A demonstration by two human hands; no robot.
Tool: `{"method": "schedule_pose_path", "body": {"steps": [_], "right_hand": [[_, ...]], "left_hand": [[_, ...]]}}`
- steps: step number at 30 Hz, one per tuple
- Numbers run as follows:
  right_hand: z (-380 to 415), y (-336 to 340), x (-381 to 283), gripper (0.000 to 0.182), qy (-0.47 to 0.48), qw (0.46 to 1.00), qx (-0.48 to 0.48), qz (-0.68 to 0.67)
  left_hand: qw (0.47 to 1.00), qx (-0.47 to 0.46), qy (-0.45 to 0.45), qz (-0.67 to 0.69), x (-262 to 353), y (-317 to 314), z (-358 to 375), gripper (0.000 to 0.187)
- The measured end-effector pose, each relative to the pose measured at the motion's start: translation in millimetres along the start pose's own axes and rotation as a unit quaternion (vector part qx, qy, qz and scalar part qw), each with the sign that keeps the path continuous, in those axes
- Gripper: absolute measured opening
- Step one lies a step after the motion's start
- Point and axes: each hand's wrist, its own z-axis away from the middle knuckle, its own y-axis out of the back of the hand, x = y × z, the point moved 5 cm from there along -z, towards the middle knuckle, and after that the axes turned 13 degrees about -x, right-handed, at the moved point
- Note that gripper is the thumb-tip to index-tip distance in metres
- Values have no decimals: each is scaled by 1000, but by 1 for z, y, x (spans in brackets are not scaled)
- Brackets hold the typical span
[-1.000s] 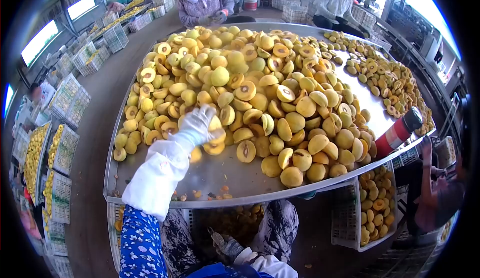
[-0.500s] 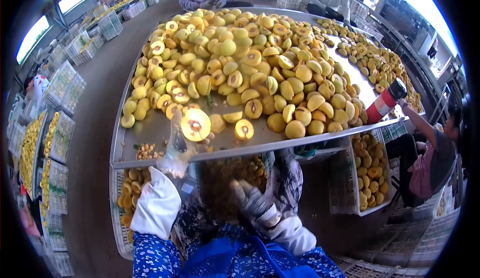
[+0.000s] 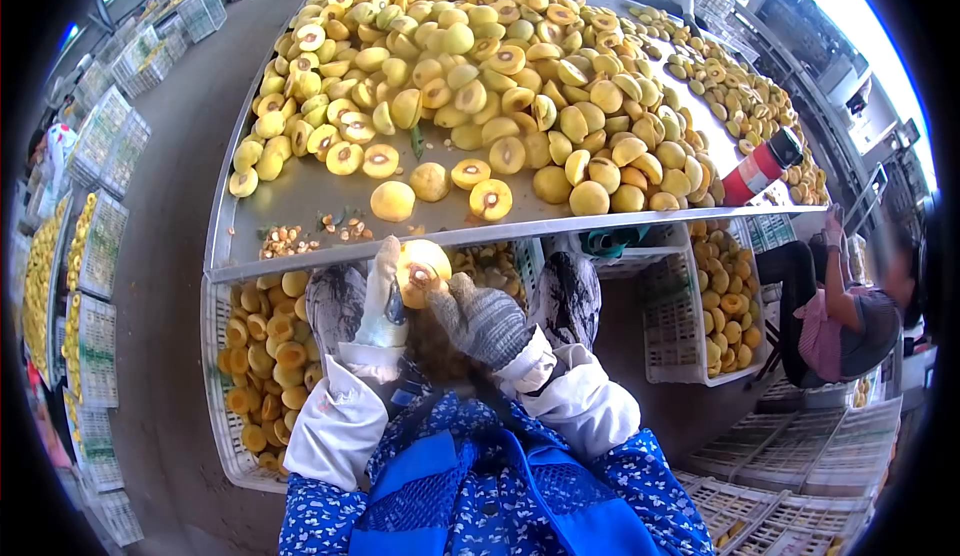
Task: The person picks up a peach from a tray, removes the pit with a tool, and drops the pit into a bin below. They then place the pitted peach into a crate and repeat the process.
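Just below the front edge of the metal table (image 3: 480, 234), my left hand (image 3: 384, 301) in a pale glove grips a halved yellow peach (image 3: 420, 259), cut face up with the brown pit area showing. My right hand (image 3: 484, 324), in a grey knitted glove, is closed, its fingertips against the lower right of that peach half. Whether those fingers pinch a tool or the pit is hidden. On the table beyond lie more peach halves (image 3: 490, 199), in front of a big heap (image 3: 470, 66). Loose pits (image 3: 288, 243) sit near the front left edge.
Under the table stand a crate of pitted halves (image 3: 268, 356) at left and a crate of peaches (image 3: 728, 301) at right. A red and black bottle (image 3: 760, 168) leans near the table's right corner. A seated person (image 3: 850, 306) is at right; stacked crates (image 3: 800, 446) stand below.
My left hand has come down and back from over the table with the peach half. My right hand has risen to meet it. The view has tilted lower.
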Motion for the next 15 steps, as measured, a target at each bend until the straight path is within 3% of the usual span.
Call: {"method": "schedule_pose_path", "body": {"steps": [4,7,9,12,15], "right_hand": [[9,5,-13,28,70,990,75,100],[5,-12,3,31,78,993,59,-71],[9,-12,-3,30,70,995,63,8],[12,-13,-7,28,47,997,39,46],[14,-11,-11,27,9,1000,6,21]], "left_hand": [[991,85,-39,-93,16,-19,15,42],[991,84,-41,-94,-5,7,13,38],[985,85,-55,-140,-19,25,12,36],[990,123,-28,-59,-33,33,12,33],[996,89,-15,-12,-23,11,14,30]]}}
